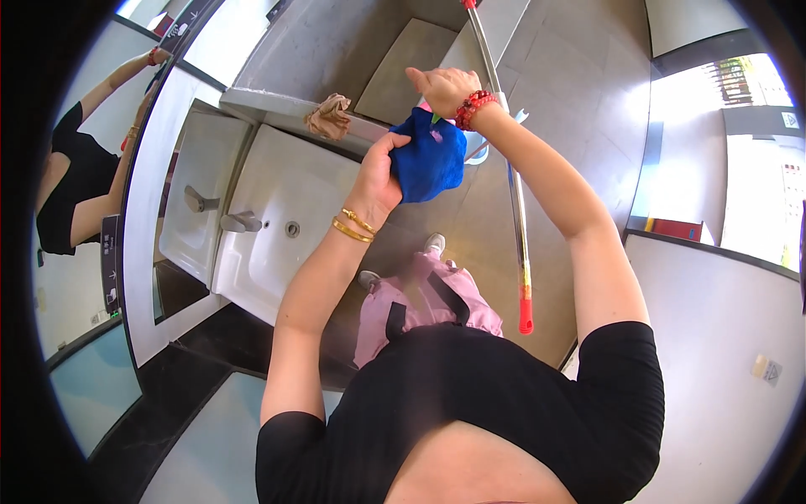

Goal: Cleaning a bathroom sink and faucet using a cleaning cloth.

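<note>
A bright blue cloth (430, 160) hangs bunched in front of me, and my left hand (382, 178) grips its left side with the thumb on top. Just above the cloth's upper edge is my right hand (447, 91), its fingers curled and its thumb pointing left. Small pink and green bits show between that hand and the cloth; what they belong to is hidden. Behind my right wrist runs a silver pole (519, 227) with red ends. Crumpled brown paper (328, 117) lies on the ledge left of the cloth.
To my left, a white washbasin (315, 181) with a grey faucet (242, 222) sits below a mirror (189, 202). Grey partitions (327, 59) stand ahead. A light-blue object (478, 151) shows partly behind the cloth. A white wall (714, 353) rises on the right.
</note>
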{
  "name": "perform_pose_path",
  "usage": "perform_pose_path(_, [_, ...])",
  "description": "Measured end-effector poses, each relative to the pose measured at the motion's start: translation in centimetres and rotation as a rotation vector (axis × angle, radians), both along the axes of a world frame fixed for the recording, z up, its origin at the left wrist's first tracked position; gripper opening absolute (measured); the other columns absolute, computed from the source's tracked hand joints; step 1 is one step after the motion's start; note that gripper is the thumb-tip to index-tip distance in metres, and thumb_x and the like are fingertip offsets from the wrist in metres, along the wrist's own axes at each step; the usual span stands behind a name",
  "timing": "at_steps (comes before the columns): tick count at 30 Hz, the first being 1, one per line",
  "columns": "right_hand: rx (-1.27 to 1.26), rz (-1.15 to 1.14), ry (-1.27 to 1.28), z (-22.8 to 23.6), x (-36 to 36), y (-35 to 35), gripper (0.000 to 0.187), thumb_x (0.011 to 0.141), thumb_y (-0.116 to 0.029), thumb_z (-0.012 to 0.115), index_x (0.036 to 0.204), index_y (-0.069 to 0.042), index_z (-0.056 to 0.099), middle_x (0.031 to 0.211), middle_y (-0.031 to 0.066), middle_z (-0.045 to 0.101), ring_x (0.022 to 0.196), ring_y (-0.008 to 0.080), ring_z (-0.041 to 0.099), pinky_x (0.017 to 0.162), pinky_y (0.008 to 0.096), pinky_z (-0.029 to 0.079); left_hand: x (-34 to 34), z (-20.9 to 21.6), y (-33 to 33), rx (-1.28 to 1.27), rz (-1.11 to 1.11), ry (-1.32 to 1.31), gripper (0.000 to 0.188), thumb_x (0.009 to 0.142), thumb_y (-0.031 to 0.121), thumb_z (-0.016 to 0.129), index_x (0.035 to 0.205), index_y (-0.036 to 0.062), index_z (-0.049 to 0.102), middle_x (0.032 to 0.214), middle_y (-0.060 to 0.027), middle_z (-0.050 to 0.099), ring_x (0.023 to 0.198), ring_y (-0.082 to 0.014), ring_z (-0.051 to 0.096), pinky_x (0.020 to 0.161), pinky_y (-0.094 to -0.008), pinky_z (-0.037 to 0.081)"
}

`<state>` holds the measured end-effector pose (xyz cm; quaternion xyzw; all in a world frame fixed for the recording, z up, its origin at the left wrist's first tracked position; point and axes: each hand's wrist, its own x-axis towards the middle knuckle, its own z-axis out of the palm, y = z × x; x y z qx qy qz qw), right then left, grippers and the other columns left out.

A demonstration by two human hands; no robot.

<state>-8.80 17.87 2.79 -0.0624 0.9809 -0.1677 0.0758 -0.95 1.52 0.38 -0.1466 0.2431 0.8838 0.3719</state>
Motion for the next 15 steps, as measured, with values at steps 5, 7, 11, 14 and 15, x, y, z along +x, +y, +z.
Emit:
perform_pose_path(5, [0.117, 0.086, -0.044, 0.9, -0.5, -0.8, 0.057, 0.097, -0.046, 0.019, 0.096, -0.014, 0.067, 0.093, 0.0076, 0.067, 0.096, 0.0302, 0.060, 0.090, 0.0512, 0.036, 0.7, -2.0, -0.4, -0.031, 0.117, -0.028, 0.040, 0.086, 0.016, 0.045, 0.123, 0.0014, 0.049, 0.119, -0.0155, 0.058, 0.109, -0.0293, 0.057, 0.098, -0.0446, 0.043])
perform_pose_path(7, [0.008, 0.101, -0.157, 1.2, -0.4, -1.7, 0.061, 0.097, -0.046, 0.017, 0.098, -0.011, 0.066, 0.095, 0.0099, 0.066, 0.100, 0.0327, 0.059, 0.090, 0.0551, 0.036, 1.6, -2.7, -0.9, 0.053, 0.134, -0.068, 0.038, 0.085, 0.015, 0.046, 0.120, 0.0002, 0.051, 0.116, -0.0162, 0.060, 0.106, -0.0294, 0.059, 0.096, -0.0439, 0.045])
perform_pose_path(11, [0.167, 0.275, -0.095, -0.2, -0.9, 0.5, 0.032, 0.092, -0.022, 0.034, 0.119, -0.014, 0.050, 0.108, 0.0083, 0.065, 0.100, 0.0310, 0.060, 0.080, 0.0432, 0.049, 2.5, -4.0, 0.7, 0.299, 0.168, -0.173, 0.035, 0.084, 0.019, 0.048, 0.111, -0.0023, 0.055, 0.107, -0.0183, 0.064, 0.096, -0.0306, 0.064, 0.091, -0.0433, 0.049])
perform_pose_path(14, [0.081, 0.055, -0.163, -0.7, -1.5, 1.7, 0.042, 0.093, -0.045, 0.031, 0.106, -0.018, 0.061, 0.108, 0.0096, 0.064, 0.107, 0.0315, 0.057, 0.091, 0.0499, 0.040, 2.5, -4.2, 2.3, 0.372, 0.213, -0.209, 0.036, 0.085, 0.020, 0.047, 0.112, -0.0038, 0.053, 0.111, -0.0192, 0.062, 0.100, -0.0315, 0.062, 0.093, -0.0446, 0.047])
perform_pose_path(15, [0.010, 0.016, -0.224, -0.5, -1.6, 1.1, 0.063, 0.093, -0.054, 0.015, 0.099, -0.017, 0.066, 0.109, 0.0125, 0.063, 0.110, 0.0313, 0.055, 0.098, 0.0468, 0.035, 2.6, -4.2, 1.9, 0.417, 0.217, -0.222, 0.036, 0.085, 0.019, 0.047, 0.112, -0.0038, 0.053, 0.111, -0.0193, 0.061, 0.101, -0.0315, 0.061, 0.093, -0.0445, 0.047])
